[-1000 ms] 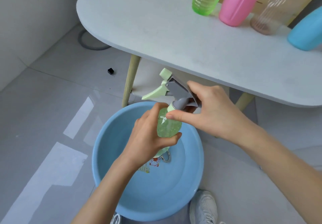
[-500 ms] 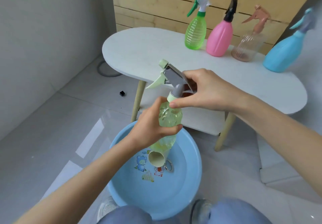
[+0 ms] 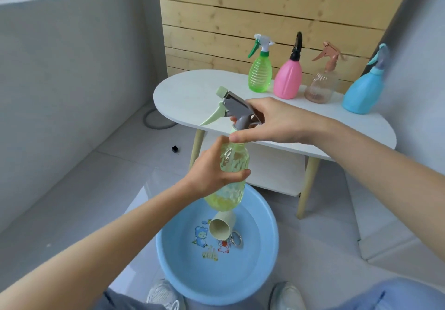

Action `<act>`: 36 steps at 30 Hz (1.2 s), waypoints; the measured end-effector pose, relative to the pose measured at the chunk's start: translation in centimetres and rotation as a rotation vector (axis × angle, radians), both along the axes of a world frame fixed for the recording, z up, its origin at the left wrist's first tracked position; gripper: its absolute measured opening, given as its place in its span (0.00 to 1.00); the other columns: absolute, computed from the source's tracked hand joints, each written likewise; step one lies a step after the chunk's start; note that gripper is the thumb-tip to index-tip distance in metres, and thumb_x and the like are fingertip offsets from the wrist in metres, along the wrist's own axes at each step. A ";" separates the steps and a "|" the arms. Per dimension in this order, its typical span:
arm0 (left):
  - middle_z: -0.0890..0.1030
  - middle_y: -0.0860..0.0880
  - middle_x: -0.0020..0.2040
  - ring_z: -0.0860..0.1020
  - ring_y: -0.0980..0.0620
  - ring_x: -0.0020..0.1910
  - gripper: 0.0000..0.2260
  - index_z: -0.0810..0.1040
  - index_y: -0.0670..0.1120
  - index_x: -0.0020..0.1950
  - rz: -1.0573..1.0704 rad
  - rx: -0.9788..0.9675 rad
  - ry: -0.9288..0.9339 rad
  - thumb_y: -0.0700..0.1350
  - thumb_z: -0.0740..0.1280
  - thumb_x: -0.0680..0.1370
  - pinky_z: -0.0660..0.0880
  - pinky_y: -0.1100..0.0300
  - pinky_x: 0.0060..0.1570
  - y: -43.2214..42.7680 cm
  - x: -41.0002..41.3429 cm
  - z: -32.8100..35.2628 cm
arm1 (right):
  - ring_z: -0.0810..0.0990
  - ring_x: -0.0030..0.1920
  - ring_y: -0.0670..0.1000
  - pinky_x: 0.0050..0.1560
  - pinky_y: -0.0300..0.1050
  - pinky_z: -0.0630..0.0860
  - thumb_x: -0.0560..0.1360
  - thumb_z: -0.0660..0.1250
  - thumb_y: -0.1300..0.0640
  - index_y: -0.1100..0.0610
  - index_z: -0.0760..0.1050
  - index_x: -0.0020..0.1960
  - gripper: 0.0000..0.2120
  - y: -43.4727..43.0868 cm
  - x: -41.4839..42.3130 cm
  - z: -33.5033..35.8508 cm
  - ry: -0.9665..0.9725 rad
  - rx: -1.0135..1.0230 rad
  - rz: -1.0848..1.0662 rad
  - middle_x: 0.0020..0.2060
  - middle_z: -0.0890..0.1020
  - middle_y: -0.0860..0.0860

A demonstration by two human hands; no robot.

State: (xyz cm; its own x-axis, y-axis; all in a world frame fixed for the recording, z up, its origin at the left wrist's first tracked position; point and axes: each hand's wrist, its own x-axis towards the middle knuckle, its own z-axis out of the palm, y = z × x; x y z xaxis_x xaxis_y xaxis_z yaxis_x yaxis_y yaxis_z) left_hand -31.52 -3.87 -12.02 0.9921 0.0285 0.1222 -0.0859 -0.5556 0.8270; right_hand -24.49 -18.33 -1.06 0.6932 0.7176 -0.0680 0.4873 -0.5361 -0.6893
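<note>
I hold a pale green see-through spray bottle (image 3: 234, 162) upright above a blue basin (image 3: 266, 268) on the floor. My left hand (image 3: 212, 172) grips the bottle's body from the left. My right hand (image 3: 269, 121) grips the grey spray head (image 3: 234, 107) at the neck, its pale green trigger and nozzle pointing left. Some liquid shows in the bottle's bottom. In the basin lie a beige cup (image 3: 220, 227) on its side and a small metal ring (image 3: 236, 239).
A white oval table (image 3: 192, 97) stands behind, against a wooden slat wall. On it stand a green spray bottle (image 3: 260, 73), a pink one (image 3: 288, 80), a clear brownish one (image 3: 321, 85) and a blue one (image 3: 363, 90). My shoes (image 3: 163, 295) flank the basin.
The view has tilted up and back, so the whole table and the bottles on it now show. Both hands keep their grip on the pale green bottle, now higher above the basin.
</note>
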 end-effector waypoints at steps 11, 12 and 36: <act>0.76 0.51 0.51 0.75 0.51 0.50 0.29 0.67 0.46 0.63 0.075 -0.029 -0.041 0.52 0.76 0.68 0.70 0.60 0.48 -0.6 -2.3 0.5 | 0.82 0.49 0.55 0.55 0.53 0.77 0.70 0.75 0.57 0.62 0.78 0.48 0.12 -0.3 -1.5 0.5 -0.028 0.043 0.014 0.45 0.84 0.54; 0.76 0.51 0.49 0.75 0.51 0.49 0.28 0.67 0.47 0.62 0.086 -0.026 -0.047 0.52 0.75 0.68 0.71 0.59 0.47 -0.5 -2.4 0.7 | 0.82 0.47 0.53 0.53 0.49 0.77 0.71 0.75 0.59 0.62 0.78 0.48 0.10 -0.3 -1.5 0.7 -0.010 0.059 0.012 0.46 0.84 0.55; 0.79 0.53 0.56 0.76 0.53 0.55 0.33 0.64 0.50 0.70 0.139 -0.058 -0.159 0.50 0.75 0.69 0.72 0.57 0.54 1.1 -3.2 2.4 | 0.74 0.41 0.41 0.44 0.37 0.71 0.76 0.67 0.45 0.56 0.71 0.55 0.16 3.4 -4.3 0.7 -0.082 0.035 -0.110 0.43 0.76 0.44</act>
State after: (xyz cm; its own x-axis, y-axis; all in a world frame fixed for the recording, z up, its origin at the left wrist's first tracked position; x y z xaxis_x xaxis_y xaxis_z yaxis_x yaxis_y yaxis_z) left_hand -34.68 -2.73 -9.66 0.9464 0.1753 0.2713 -0.1439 -0.5231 0.8400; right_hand -28.81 -14.90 -0.38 0.7700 0.6378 0.0157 0.4822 -0.5656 -0.6690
